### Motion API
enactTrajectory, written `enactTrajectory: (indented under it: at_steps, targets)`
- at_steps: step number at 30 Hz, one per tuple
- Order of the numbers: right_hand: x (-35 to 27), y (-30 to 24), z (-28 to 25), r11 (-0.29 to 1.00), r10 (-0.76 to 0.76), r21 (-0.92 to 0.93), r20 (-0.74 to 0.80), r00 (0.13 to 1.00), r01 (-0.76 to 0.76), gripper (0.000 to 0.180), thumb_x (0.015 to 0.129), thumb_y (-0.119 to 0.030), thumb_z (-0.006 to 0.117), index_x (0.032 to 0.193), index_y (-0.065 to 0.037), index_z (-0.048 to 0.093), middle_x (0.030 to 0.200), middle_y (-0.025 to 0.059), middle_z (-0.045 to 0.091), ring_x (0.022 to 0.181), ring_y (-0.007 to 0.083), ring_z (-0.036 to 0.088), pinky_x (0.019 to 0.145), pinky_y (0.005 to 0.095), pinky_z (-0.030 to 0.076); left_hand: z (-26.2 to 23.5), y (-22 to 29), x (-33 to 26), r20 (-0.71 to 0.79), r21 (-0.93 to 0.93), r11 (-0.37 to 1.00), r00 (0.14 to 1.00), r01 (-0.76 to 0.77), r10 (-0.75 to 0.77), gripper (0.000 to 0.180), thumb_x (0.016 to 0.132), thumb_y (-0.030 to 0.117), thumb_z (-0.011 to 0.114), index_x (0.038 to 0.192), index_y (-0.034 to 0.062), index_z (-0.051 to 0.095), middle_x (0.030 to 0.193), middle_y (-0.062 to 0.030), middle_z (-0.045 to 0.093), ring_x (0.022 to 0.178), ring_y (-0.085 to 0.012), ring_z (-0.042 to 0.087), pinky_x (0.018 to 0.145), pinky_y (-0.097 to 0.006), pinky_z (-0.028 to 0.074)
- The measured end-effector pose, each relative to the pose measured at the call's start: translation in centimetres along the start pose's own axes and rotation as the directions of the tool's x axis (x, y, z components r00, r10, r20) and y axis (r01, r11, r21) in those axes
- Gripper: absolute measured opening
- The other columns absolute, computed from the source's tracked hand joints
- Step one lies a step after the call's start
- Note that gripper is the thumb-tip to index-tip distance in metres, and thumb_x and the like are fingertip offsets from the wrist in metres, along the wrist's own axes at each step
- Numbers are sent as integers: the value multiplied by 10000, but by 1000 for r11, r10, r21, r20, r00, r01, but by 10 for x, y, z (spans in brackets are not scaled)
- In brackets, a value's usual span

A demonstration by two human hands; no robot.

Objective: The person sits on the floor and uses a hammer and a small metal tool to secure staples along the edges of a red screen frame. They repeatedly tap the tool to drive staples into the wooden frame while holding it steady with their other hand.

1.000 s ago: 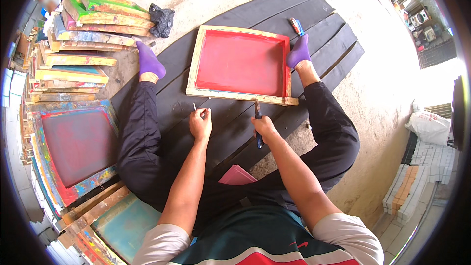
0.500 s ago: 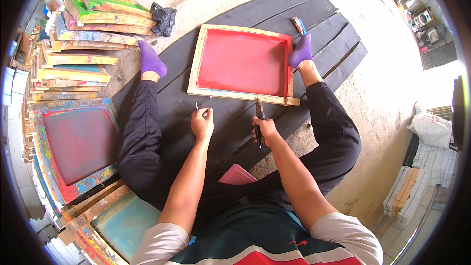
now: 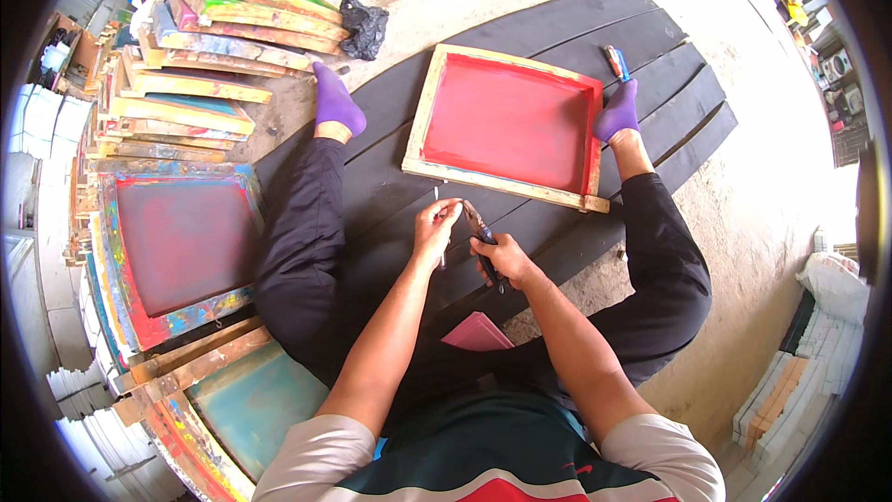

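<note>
Red screen [image 3: 506, 121] in pale wooden frame [image 3: 420, 112] — purple socks [image 3: 336, 104], black boards [image 3: 557, 28].

Bright daylight, sharp, fisheye-warped edges.

Boards [image 3: 520, 223]: lie side by side on the ground, under the seated person's spread legs.
Screen-printing frame [image 3: 506, 121]: flat on the boards, between the two feet, ahead of the hands.
Left hand [image 3: 435, 228]: just beside the right hand [image 3: 506, 260], near the frame's closest edge.
Pliers [image 3: 480, 228]: in the right hand.
Small tool [image 3: 616, 62]: on the boards, right of the frame's far corner.
Stacked frames [image 3: 200, 46]: left, beyond the left foot.
</note>
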State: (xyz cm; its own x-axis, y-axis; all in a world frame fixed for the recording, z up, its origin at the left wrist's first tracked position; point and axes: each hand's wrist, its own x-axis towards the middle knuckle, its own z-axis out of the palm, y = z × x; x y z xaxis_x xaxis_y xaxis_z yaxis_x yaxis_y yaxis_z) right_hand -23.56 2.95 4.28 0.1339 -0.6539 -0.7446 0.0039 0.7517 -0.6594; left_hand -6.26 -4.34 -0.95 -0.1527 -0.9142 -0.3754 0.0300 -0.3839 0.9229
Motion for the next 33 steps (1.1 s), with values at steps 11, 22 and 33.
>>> enactTrajectory:
  at_steps: [11, 22, 33]
  targets:
    - [16, -21, 19, 992, 0, -126, 119, 993, 15, 477, 1012, -458, 645, 1117, 7, 639, 810, 94, 684, 681, 187, 689, 525, 345, 502, -33, 3, 10, -117, -241, 960, 978, 139, -171, 164, 965, 213, 750, 1040, 80, 689, 908, 1, 669, 566, -52, 500, 487, -230, 394]
    - [5, 3, -22, 999, 8, -50, -83, 996, -12, 548, 1017, -517, 611, 1178, 5, 581, 967, 120, 718, 783, 209, 730, 549, 343, 472, -111, -5, 73, -476, 503, 863, 845, 35, 243, 211, 904, 203, 805, 930, 1, 750, 833, -86, 751, 743, -182, 687, 715, -337, 530]
    - [-17, 13, -79, 997, 67, 45, -282, 957, -56, 514, 1031, -475, 599, 1149, 23, 556, 916, 150, 686, 713, 229, 717, 492, 356, 490, -78, -2, 51, -415, 597, 795, 890, 109, 190, 387, 904, 401, 769, 912, 14, 748, 817, -127, 759, 778, -286, 746, 713, -421, 546]
